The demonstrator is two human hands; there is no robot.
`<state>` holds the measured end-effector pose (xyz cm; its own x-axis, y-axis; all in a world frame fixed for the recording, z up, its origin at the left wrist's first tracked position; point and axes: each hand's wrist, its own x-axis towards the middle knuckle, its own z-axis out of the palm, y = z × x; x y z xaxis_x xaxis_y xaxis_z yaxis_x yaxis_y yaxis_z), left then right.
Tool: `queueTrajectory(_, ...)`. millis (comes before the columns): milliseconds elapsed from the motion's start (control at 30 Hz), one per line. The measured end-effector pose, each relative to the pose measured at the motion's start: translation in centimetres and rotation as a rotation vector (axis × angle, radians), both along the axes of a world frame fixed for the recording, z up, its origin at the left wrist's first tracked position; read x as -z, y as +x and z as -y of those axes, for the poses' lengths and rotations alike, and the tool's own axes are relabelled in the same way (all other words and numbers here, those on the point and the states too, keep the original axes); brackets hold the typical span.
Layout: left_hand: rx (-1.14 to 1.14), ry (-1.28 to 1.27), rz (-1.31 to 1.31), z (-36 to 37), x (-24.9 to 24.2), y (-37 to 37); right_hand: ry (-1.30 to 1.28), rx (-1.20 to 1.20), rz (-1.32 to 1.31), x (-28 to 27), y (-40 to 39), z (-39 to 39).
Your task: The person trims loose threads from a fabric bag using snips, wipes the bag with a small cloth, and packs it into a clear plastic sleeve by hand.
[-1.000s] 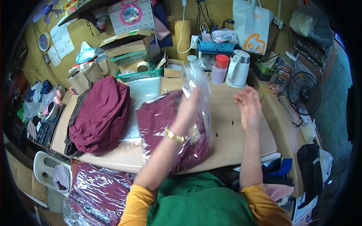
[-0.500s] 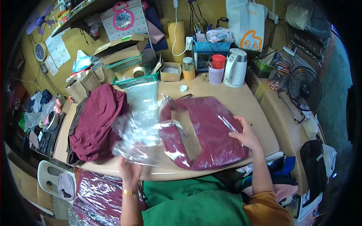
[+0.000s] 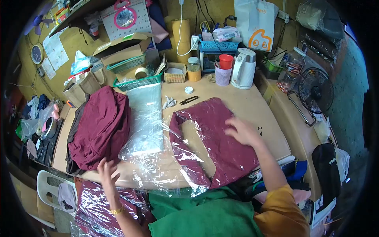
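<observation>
A folded maroon cloth item [image 3: 233,158], partly covered by clear plastic, lies on the table with an oblong gap at its left side. Over its upper right part is my right hand [image 3: 242,132], fingers spread and nothing held. My left hand [image 3: 108,173] is raised at the table's front edge, fingers apart, just below a heap of maroon fabric [image 3: 98,130]. Between the two maroon items lies a stack of flat clear plastic bags [image 3: 146,118]. Loose clear plastic [image 3: 154,173] spreads from there across the front edge.
Black thread snips [image 3: 188,100], a white cap [image 3: 188,90] and a crumpled white scrap [image 3: 169,102] lie behind the maroon item. An electric kettle [image 3: 244,69], a jar [image 3: 194,70] and baskets line the back. A fan [image 3: 316,91] stands at right. Plastic-wrapped maroon goods [image 3: 98,209] sit below left.
My left hand has let go of the clear plastic and moved left toward the fabric heap. The plastic has settled on the table. My right hand has shifted up and left with fingers spread.
</observation>
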<state>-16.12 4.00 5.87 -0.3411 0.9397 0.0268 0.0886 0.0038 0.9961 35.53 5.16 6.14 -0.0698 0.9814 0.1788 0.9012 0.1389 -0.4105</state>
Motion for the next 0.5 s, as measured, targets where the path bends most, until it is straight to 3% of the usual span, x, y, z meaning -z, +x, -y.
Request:
queueTrajectory(67, 0.074, -0.079, -0.197, -1.3, -0.6, 3.8, -0.006, -0.004, -0.078, -0.5, -1.2, -4.0)
queueTrajectory(100, 0.137, 0.082, -0.433, -3.9, 3.5, 3.0, 0.047, -0.002, 0.023, -0.1, -2.1, -6.1)
queueTrajectory(133, 0.138, 0.139, -0.555, -4.9, 3.8, 4.8, 0.103, -0.004, 0.12, 0.8, -2.8, -7.6)
queueTrajectory(200, 0.039, 0.21, -0.624, -6.9, 6.2, 5.5, 0.018, 0.002, 0.172, 4.8, -4.0, -9.8)
queueTrajectory(267, 0.047, 0.213, -0.248, -8.8, 7.5, 2.9, -0.063, 0.012, 0.23, 6.2, -4.3, -11.1)
queueTrajectory(333, -0.091, 0.303, -0.067, -8.2, 5.7, -0.3, -0.093, 0.046, 0.257, 6.8, -3.7, -11.7)
queueTrajectory(367, -0.075, 0.245, -0.064, -7.1, 4.1, -0.5, -0.101, 0.039, 0.259, 6.7, -3.8, -11.8)
queueTrajectory(400, -0.014, 0.188, 0.051, -7.4, 5.6, -2.5, -0.104, 0.046, 0.269, 6.7, -3.8, -12.1)
queueTrajectory(500, 0.003, -0.08, -0.007, -3.2, 1.3, 1.4, -0.079, 0.092, 0.266, 6.9, -4.0, -13.2)
